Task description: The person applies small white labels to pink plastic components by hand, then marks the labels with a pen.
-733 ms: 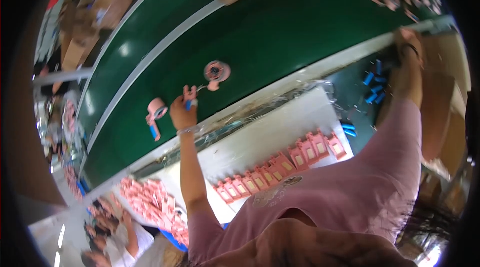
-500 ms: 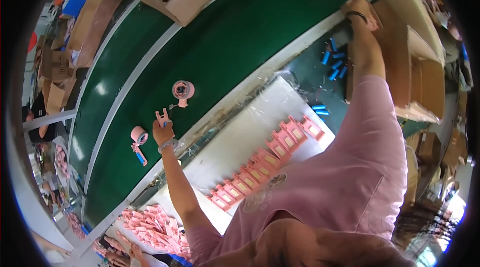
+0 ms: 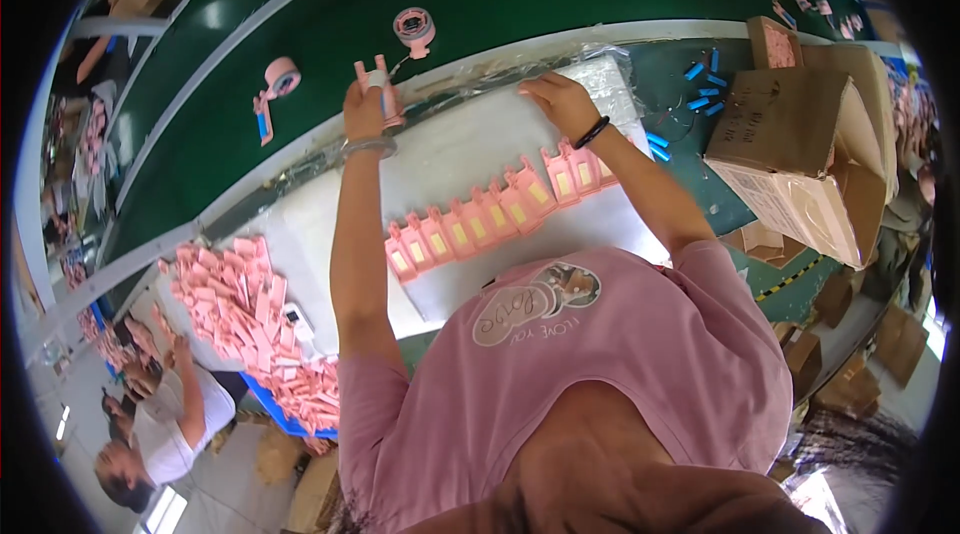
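My left hand (image 3: 364, 114) is closed on a pink plastic handle shell (image 3: 389, 94) at the near edge of the green belt. Its two prongs point away from me, and a blue cylindrical cell shows inside. A thin wire runs from it to a round pink fan head (image 3: 413, 29) lying on the belt. My right hand (image 3: 564, 106), with a dark bracelet at the wrist, hovers over the far part of the white worktop with its fingers bent together; what they hold, if anything, is hidden. A row of pink shells with yellowish pads (image 3: 480, 217) lies between my arms.
Another fan head (image 3: 282, 77) with its handle lies left on the belt. Pink shells are heaped (image 3: 235, 299) at left. Blue cells (image 3: 708, 92), a small box of pink parts (image 3: 776, 44) and a large open carton (image 3: 775, 124) stand right. A co-worker (image 3: 185, 414) sits lower left.
My right hand has left the small box at the far right and come in over the white worktop. My left hand keeps hold of the handle shell. The view has turned.
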A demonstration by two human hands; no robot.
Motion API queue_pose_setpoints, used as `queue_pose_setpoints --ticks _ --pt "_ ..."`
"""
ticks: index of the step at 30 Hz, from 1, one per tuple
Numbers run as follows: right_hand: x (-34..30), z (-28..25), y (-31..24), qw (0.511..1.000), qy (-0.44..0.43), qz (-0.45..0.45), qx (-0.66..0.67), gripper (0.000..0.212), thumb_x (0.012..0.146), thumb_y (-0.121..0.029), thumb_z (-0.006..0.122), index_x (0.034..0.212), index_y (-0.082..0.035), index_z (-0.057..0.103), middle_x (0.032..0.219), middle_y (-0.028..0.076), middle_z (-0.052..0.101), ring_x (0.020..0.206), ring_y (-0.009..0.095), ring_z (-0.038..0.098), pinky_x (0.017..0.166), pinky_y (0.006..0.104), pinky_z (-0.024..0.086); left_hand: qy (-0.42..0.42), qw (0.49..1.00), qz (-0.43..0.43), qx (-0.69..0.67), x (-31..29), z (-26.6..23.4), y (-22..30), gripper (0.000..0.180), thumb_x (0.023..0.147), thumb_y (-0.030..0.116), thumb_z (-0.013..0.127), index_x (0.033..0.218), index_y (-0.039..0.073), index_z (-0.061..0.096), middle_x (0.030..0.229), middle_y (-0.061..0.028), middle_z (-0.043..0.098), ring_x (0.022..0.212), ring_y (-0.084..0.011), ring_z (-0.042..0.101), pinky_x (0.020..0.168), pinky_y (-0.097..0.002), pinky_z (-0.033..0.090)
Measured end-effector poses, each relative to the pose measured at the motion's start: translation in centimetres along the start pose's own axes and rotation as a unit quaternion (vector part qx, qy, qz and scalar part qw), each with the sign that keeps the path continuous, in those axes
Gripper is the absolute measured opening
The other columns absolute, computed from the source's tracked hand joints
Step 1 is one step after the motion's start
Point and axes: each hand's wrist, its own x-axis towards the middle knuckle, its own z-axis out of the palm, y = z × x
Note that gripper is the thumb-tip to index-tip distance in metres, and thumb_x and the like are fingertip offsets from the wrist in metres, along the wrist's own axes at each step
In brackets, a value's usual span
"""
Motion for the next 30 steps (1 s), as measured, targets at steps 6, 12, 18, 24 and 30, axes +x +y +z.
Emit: queue_pose_setpoints --ticks 6,12,18,24,30 --pt "-0.7 2.8 -2.4 0.994 0.003 0.057 -0.09 0.013 0.083 -0.018 0.062 0.095 -0.015 0.065 0.09 0.007 0.06 0.077 0.028 0.062 0.065 0.0372 0.052 -0.003 0.994 -0.107 -0.008 -5.8 -1.9 -5.2 0.031 0.083 0.011 0.039 0.111 0.0 0.046 0.08 -0.0172 0.062 0.052 -0.0261 0.059 0.043 -0.0376 0.048" --pt "-2.4 2.2 -2.8 0.994 -0.044 0.062 -0.081 0.015 0.083 -0.012 0.06 0.097 -0.014 0.065 0.09 0.008 0.06 0.078 0.029 0.062 0.067 0.0382 0.053 0.021 0.988 -0.112 0.104 -11.9 -2.2 -7.9 0.031 0.083 0.012 0.041 0.112 0.0 0.044 0.079 -0.0177 0.063 0.055 -0.029 0.061 0.048 -0.0432 0.05" --pt "-4.6 -0.2 -2.8 0.993 0.027 0.087 -0.076 0.016 0.082 -0.006 0.06 0.098 -0.008 0.065 0.09 0.011 0.062 0.079 0.029 0.062 0.067 0.0361 0.051 0.076 0.811 0.085 0.574 -13.9 -0.9 -5.6 0.034 0.081 0.014 0.055 0.111 0.0 0.047 0.104 -0.022 0.058 0.078 -0.0357 0.063 0.067 -0.0456 0.053" --pt "-8.7 -6.2 -1.2 0.979 0.113 0.124 -0.118 0.012 0.08 -0.01 0.062 0.092 -0.008 0.065 0.084 0.012 0.064 0.074 0.032 0.062 0.064 0.0395 0.05 0.119 0.774 0.25 0.57 -14.2 -0.5 -4.8 0.04 0.074 0.006 0.059 0.113 0.008 0.056 0.112 -0.012 0.055 0.099 -0.0335 0.056 0.081 -0.0423 0.048" --pt "-14.2 -11.9 2.2 0.917 0.208 0.26 -0.221 0.01 0.082 -0.013 0.061 0.089 -0.009 0.066 0.085 0.012 0.066 0.076 0.032 0.063 0.065 0.0387 0.051 -0.064 0.864 0.222 0.448 -10.4 4.7 -5.8 0.034 0.075 0.003 0.055 0.108 0.007 0.059 0.1 -0.0128 0.059 0.087 -0.0317 0.058 0.077 -0.0413 0.047"
